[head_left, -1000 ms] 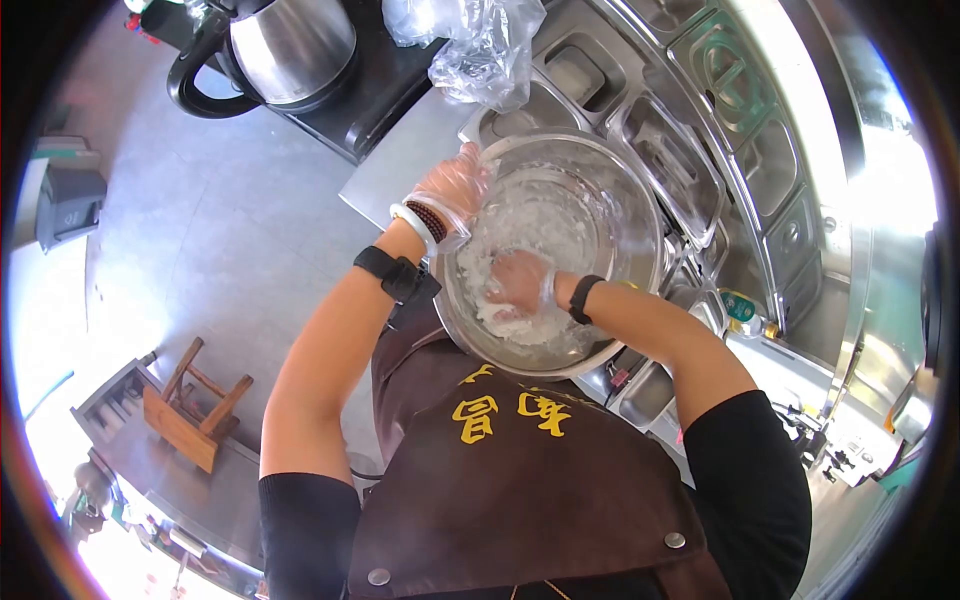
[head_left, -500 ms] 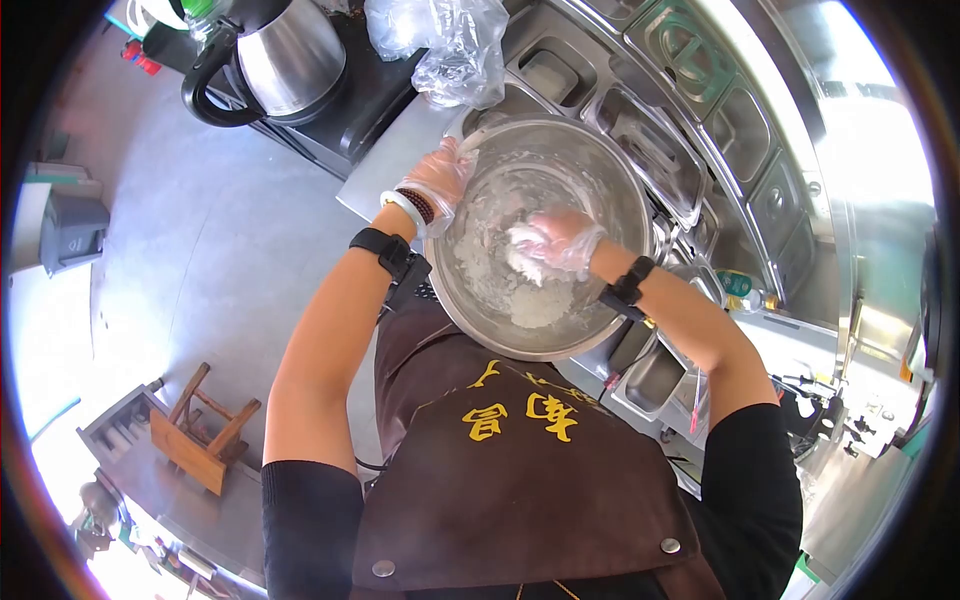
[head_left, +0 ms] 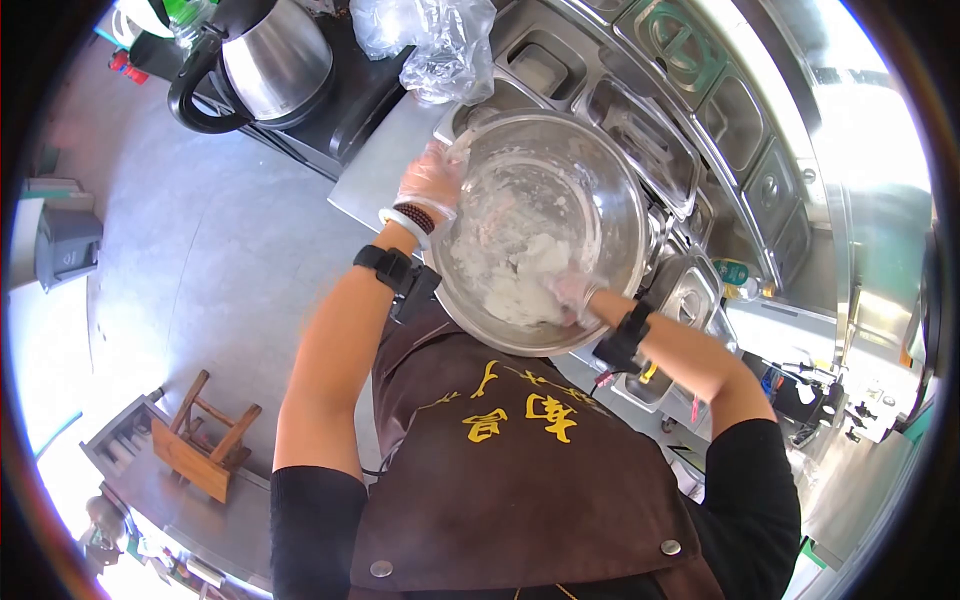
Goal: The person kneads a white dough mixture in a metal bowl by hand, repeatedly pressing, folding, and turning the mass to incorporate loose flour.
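A large stainless steel mixing bowl (head_left: 622,190) sits tilted in front of my apron. Inside lies white, lumpy dough (head_left: 535,265) with loose flour, and smears of it coat the bowl's wall. My left hand (head_left: 435,178), in a clear plastic glove, is closed on the left rim of the bowl. Down in the bowl, at the near right side of the dough, is my right hand (head_left: 577,293), also gloved. Motion smears its fingers, so whether it grips any dough cannot be made out.
Behind and right of the bowl, a steel counter holds several inset pans and lids (head_left: 640,135). A steel kettle (head_left: 275,65) and a clear plastic bag (head_left: 440,45) stand at the upper left. On the floor side are a wooden stool (head_left: 195,450) and a grey bin (head_left: 68,245).
My right hand has moved from the bowl's middle toward its near right side. White dough it was on now lies spread in the bowl. My left hand stays on the rim.
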`<move>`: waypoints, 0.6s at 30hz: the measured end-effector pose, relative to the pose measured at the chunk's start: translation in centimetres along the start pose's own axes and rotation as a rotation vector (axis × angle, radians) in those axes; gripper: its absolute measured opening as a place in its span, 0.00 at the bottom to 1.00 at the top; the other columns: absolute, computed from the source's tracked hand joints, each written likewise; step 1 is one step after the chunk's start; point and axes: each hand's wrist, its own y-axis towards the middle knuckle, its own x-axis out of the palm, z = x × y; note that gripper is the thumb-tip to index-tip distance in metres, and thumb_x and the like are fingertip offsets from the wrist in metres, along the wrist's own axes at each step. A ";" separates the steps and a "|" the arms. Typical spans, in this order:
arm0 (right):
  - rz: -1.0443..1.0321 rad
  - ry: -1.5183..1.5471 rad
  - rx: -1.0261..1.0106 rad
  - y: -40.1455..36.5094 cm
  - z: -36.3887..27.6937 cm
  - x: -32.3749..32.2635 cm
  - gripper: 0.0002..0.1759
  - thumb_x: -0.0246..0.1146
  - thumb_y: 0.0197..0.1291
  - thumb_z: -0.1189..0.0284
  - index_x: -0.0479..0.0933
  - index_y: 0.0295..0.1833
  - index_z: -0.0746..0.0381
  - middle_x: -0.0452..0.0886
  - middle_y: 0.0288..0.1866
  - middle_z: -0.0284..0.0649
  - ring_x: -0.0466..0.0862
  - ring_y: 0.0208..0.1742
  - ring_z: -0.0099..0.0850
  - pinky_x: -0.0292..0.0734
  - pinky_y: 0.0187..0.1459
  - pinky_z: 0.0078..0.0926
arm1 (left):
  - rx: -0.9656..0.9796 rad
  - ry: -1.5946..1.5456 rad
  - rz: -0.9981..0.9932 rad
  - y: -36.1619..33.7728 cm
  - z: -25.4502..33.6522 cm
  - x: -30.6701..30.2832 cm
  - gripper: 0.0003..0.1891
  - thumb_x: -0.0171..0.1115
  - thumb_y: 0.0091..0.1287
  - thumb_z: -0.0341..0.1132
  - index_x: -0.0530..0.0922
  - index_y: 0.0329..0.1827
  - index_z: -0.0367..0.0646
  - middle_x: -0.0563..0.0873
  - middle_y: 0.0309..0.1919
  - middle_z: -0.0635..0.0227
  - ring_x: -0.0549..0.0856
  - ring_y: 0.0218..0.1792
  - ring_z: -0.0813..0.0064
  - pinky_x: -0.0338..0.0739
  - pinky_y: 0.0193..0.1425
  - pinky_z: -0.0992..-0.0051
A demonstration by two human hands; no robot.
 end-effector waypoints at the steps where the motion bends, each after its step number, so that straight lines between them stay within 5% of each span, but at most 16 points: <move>1: 0.021 0.210 0.187 0.5 -4.0 -2.4 0.31 0.61 0.52 0.68 0.62 0.63 0.55 0.71 0.54 0.51 0.76 0.48 0.48 0.65 0.58 0.38 | -0.001 0.004 0.022 -0.1 0.0 0.1 0.17 0.48 0.65 0.41 0.68 0.49 0.35 0.81 0.35 0.45 0.80 0.41 0.47 0.72 0.46 0.61; 4: 0.146 0.680 0.563 2.2 -13.4 -10.0 0.27 0.56 0.57 0.68 0.60 0.62 0.60 0.74 0.50 0.47 0.78 0.44 0.43 0.74 0.46 0.44 | 0.001 -0.002 0.051 -0.3 -0.9 0.4 0.17 0.49 0.65 0.41 0.69 0.47 0.35 0.81 0.34 0.45 0.80 0.40 0.48 0.72 0.45 0.61; 9: 0.544 1.275 0.651 3.7 -17.1 -15.9 0.26 0.55 0.60 0.65 0.61 0.61 0.62 0.73 0.49 0.51 0.77 0.44 0.44 0.74 0.45 0.49 | 0.039 -0.109 -0.004 1.4 -4.8 2.9 0.19 0.48 0.64 0.42 0.68 0.50 0.36 0.81 0.35 0.44 0.80 0.41 0.46 0.73 0.45 0.61; 12: 0.588 0.809 0.440 5.0 -16.3 -14.6 0.26 0.58 0.57 0.61 0.65 0.59 0.62 0.72 0.51 0.54 0.74 0.50 0.48 0.72 0.49 0.47 | -0.002 -0.057 0.032 -0.5 -1.3 0.4 0.19 0.48 0.64 0.41 0.67 0.51 0.36 0.81 0.36 0.43 0.80 0.42 0.46 0.73 0.46 0.61; 15: 0.547 -0.031 0.278 4.5 -18.2 -18.8 0.28 0.63 0.52 0.59 0.68 0.56 0.62 0.68 0.57 0.55 0.71 0.55 0.50 0.72 0.48 0.45 | -0.020 -0.073 -0.023 -1.1 -0.3 -0.7 0.20 0.48 0.64 0.42 0.67 0.52 0.35 0.80 0.35 0.42 0.80 0.41 0.45 0.73 0.46 0.59; 18: 0.707 -0.243 0.032 6.5 -17.3 -17.1 0.30 0.62 0.48 0.52 0.72 0.53 0.59 0.66 0.58 0.56 0.62 0.62 0.54 0.58 0.57 0.58 | 0.011 -0.023 0.033 -0.6 -1.0 0.0 0.20 0.47 0.64 0.42 0.67 0.51 0.35 0.80 0.33 0.41 0.80 0.39 0.44 0.73 0.44 0.58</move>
